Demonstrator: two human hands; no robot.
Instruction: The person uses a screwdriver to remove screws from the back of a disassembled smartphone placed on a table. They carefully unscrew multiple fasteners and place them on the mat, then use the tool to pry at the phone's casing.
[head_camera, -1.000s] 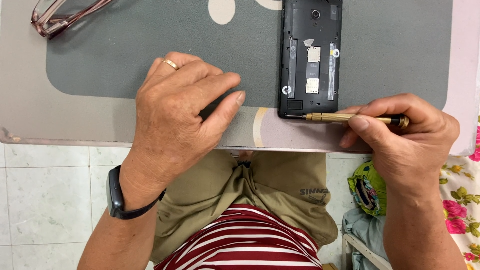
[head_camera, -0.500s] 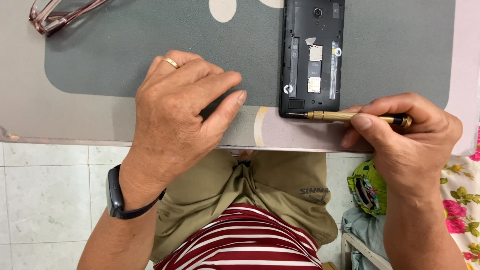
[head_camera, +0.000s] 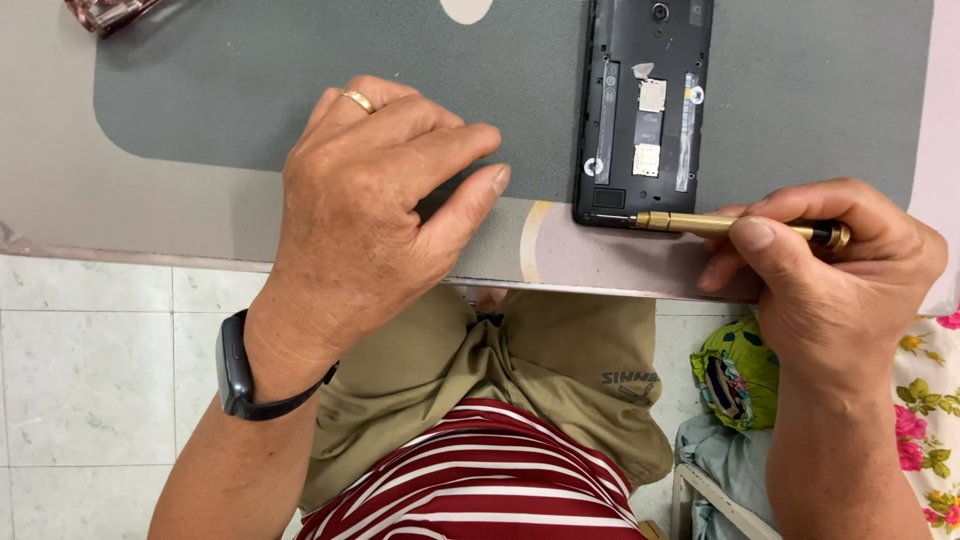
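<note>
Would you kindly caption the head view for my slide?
Right hand holds a slim brass-coloured screwdriver at the opened black phone's lower edge; left hand rests on the grey mat.

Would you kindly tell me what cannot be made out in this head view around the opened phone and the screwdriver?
- Screwdriver tip: too small to tell whether it sits in a screw.
- Opened phone: its top is cut off by the upper edge.
- Right hand: its palm hides the tool's handle end.
- Left hand: hides the mat beneath it.
- Glasses: mostly out of frame.

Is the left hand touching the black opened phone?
No, the left hand rests flat on the grey mat, apart from the phone.
</note>
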